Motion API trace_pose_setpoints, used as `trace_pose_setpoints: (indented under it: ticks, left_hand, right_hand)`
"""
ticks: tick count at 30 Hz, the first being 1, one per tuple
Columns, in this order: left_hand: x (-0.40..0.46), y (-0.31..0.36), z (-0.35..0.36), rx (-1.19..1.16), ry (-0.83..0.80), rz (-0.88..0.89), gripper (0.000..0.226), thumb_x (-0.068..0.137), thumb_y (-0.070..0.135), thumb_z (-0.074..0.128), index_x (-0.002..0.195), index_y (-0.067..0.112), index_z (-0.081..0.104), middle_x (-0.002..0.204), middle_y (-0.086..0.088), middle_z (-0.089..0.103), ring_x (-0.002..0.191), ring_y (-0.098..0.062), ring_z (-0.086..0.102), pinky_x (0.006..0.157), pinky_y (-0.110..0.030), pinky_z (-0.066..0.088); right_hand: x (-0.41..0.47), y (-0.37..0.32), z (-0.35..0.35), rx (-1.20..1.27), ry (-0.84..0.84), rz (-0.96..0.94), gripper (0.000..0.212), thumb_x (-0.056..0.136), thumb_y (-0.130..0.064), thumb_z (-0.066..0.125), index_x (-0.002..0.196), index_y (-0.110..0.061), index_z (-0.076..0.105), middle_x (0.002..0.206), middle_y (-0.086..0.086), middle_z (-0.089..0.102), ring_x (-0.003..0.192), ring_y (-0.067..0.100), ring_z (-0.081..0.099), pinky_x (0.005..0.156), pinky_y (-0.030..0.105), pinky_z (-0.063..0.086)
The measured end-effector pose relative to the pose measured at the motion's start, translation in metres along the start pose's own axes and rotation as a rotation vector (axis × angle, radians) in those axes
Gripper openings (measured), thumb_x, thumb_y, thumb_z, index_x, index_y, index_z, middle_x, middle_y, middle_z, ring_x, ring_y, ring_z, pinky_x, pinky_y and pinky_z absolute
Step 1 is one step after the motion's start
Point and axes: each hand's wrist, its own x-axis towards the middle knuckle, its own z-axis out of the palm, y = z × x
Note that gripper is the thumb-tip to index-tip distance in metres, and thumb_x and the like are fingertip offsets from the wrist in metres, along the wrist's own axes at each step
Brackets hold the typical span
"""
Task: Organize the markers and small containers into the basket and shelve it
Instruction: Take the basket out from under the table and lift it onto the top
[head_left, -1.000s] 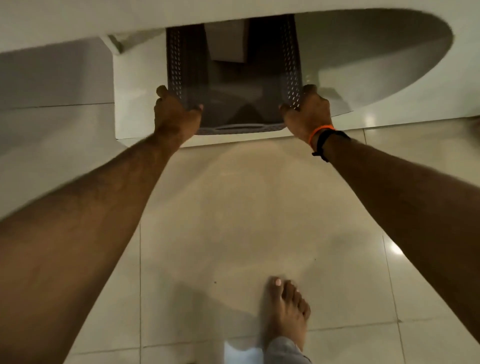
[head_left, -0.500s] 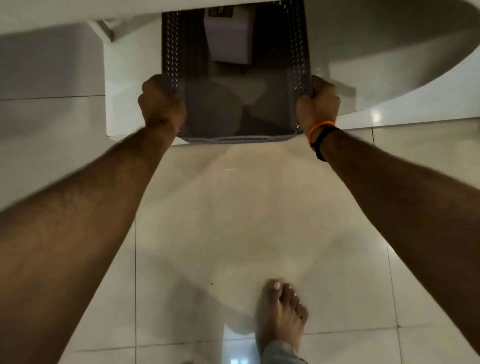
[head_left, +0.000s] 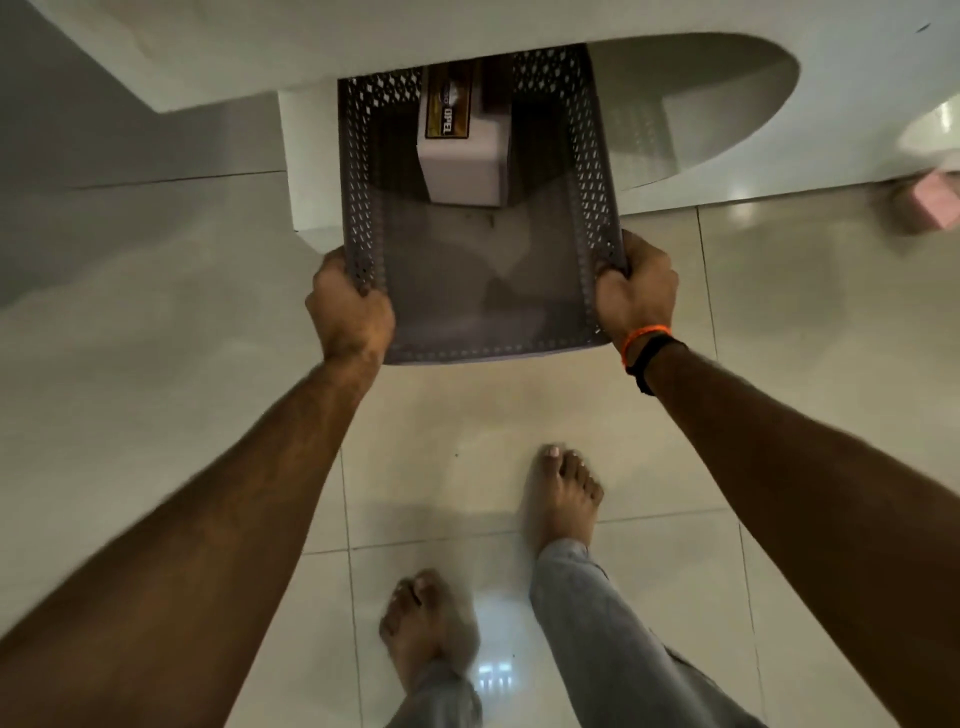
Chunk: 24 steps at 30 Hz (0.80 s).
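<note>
A grey perforated plastic basket (head_left: 467, 291) is held out in front of me, its far end still under the white tabletop (head_left: 363, 47). My left hand (head_left: 349, 312) grips the basket's left rim and my right hand (head_left: 635, 291) grips the right rim. Inside, at the far end, lies a white box (head_left: 462, 161) with a gold and black label. The near half of the basket floor is bare. No markers are visible.
A white table leg or shelf panel (head_left: 306, 171) stands left of the basket. The oval table edge (head_left: 727, 104) curves off to the right. A pink object (head_left: 930, 205) lies on the tiled floor at the right. My bare feet (head_left: 561, 499) stand below.
The basket has come toward me, out from under the table, with both hands still on its rims. My second foot has stepped into view.
</note>
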Motion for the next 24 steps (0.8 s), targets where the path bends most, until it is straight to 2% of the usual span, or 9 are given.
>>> trace_pose_setpoints:
  ticks: [4,8,12,14,16,19,24]
  left_hand:
    - [-0.049,-0.012,-0.043,0.015,-0.035,0.009,0.031,0.089,-0.001,0.049,0.119,0.001,0.059,0.116,-0.013,0.065,0.099,-0.019,0.059,0.070,-0.010,0.038]
    - [-0.093,-0.029,-0.079,0.005,-0.078,-0.004,0.035,0.088,-0.006,0.049,0.122,0.001,0.057,0.118,-0.015,0.064,0.108,-0.027,0.061,0.081,-0.016,0.042]
    - [-0.128,-0.046,-0.107,0.020,-0.071,-0.024,0.037,0.087,-0.008,0.047,0.121,0.001,0.058,0.116,-0.016,0.065,0.107,-0.029,0.061,0.082,-0.020,0.044]
    - [-0.145,-0.051,-0.120,0.017,-0.062,-0.027,0.037,0.087,-0.007,0.048,0.121,0.002,0.058,0.115,-0.015,0.065,0.103,-0.027,0.062,0.082,-0.020,0.045]
    - [-0.158,-0.049,-0.131,0.014,-0.055,-0.026,0.037,0.087,-0.007,0.049,0.121,0.002,0.058,0.114,-0.014,0.066,0.095,-0.019,0.058,0.081,-0.019,0.044]
    - [-0.182,-0.035,-0.149,-0.007,-0.042,-0.015,0.036,0.088,-0.006,0.050,0.122,0.004,0.058,0.114,-0.011,0.065,0.092,-0.014,0.053,0.080,-0.018,0.044]
    - [-0.217,-0.003,-0.181,-0.034,-0.023,0.005,0.034,0.088,-0.004,0.051,0.121,0.003,0.058,0.113,-0.012,0.065,0.096,-0.021,0.060,0.080,-0.022,0.046]
  right_hand:
    - [-0.064,-0.003,-0.023,0.021,-0.002,-0.013,0.031,0.087,-0.003,0.048,0.106,-0.012,0.069,0.091,0.001,0.070,0.084,0.019,0.064,0.075,0.028,0.056]
    - [-0.120,-0.003,-0.039,0.020,-0.005,0.000,0.029,0.088,-0.001,0.047,0.107,-0.008,0.069,0.090,0.004,0.070,0.082,0.022,0.064,0.071,0.025,0.056]
    - [-0.165,-0.003,-0.055,0.032,-0.023,0.015,0.029,0.088,-0.001,0.048,0.106,-0.010,0.069,0.089,0.004,0.070,0.082,0.021,0.065,0.071,0.025,0.055]
    - [-0.185,-0.007,-0.067,0.031,-0.031,0.020,0.029,0.089,-0.001,0.048,0.108,-0.010,0.069,0.091,0.002,0.070,0.083,0.019,0.064,0.068,0.018,0.051]
    - [-0.198,-0.012,-0.077,0.041,-0.033,0.023,0.029,0.090,-0.002,0.048,0.109,-0.010,0.069,0.092,0.001,0.069,0.085,0.018,0.064,0.069,0.015,0.049]
    - [-0.214,-0.023,-0.100,0.066,-0.034,0.015,0.027,0.091,-0.004,0.049,0.109,-0.011,0.069,0.095,0.001,0.070,0.086,0.018,0.064,0.074,0.022,0.053]
    - [-0.233,-0.051,-0.144,0.092,-0.018,-0.009,0.027,0.091,-0.005,0.050,0.110,-0.011,0.069,0.097,0.004,0.072,0.086,0.019,0.065,0.078,0.027,0.055]
